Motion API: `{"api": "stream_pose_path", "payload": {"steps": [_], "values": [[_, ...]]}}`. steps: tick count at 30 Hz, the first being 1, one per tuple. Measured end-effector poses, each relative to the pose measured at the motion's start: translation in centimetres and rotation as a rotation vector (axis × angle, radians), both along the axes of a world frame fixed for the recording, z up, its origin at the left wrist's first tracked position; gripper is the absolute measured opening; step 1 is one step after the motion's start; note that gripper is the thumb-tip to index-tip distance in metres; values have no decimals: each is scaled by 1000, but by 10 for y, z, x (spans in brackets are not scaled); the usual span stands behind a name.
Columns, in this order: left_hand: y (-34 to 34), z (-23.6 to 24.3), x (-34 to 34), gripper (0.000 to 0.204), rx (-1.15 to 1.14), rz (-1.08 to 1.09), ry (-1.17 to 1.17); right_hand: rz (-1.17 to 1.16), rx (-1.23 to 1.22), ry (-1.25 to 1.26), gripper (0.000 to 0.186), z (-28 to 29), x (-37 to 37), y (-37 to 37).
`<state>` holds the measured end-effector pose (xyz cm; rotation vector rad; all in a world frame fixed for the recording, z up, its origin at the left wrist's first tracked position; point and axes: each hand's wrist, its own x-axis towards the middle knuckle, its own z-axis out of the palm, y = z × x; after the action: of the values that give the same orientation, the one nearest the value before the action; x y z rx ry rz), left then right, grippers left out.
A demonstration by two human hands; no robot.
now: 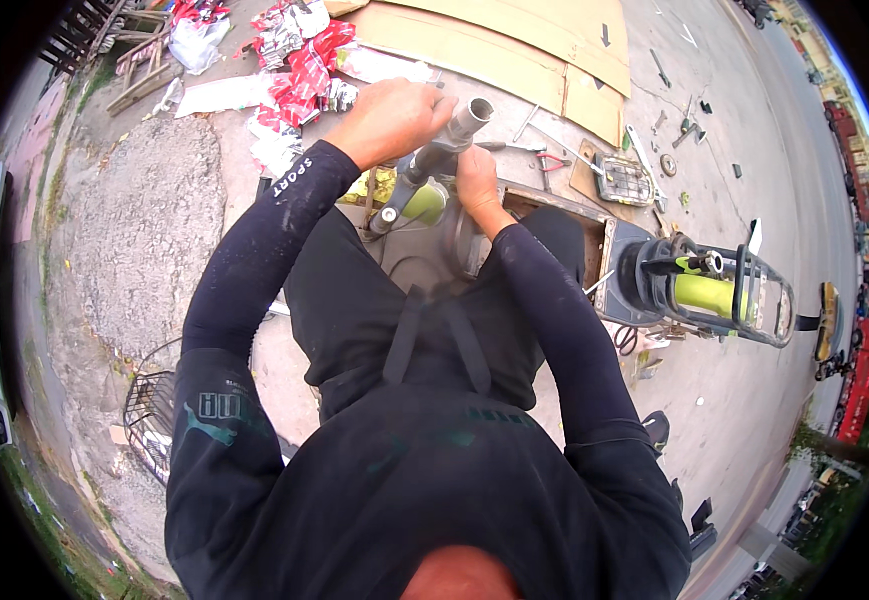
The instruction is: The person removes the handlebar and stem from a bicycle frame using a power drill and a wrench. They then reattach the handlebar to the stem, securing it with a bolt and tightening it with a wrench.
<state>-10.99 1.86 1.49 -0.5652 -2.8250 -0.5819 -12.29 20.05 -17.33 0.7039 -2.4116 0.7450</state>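
Note:
A thick grey metal tube (442, 148) stands tilted in front of me, over my lap. Its open round end points up and away, and a smaller round socket shows at its lower left. My left hand (394, 118) is closed beside the tube's upper part; what lies inside its fingers is hidden. On the tube's right side my right hand (477, 182) is closed against it, fingers mostly out of sight. Below the tube, between my knees, is a yellow-green cylinder (424, 203), partly covered.
Flattened cardboard (484, 50), red and silver wrappers (309, 85) and red-handled pliers (551, 161) lie ahead. At right stand a metal basket part (624, 180) and a dark machine with a tubular guard (714, 285). A wire basket (149, 415) is at left.

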Motion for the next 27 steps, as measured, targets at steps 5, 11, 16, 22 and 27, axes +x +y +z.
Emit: {"api": "stream_pose_path", "payload": {"steps": [5,11,16,22,27], "values": [[1,-1,-1,44,71,90,-39,11,-22,54,4,-2,-1,-4],[-6,-7,-8,45,144,47,-38,-29,19,-30,2,7,2,-7],[-13,-6,-16,53,268,-61,-176,-34,28,-108,5,9,1,-4],[-17,-21,-12,51,480,117,-157,26,-28,-109,10,17,9,-7],[-9,-16,10,48,927,369,-452,52,-123,-154,10,15,4,-3]]}}
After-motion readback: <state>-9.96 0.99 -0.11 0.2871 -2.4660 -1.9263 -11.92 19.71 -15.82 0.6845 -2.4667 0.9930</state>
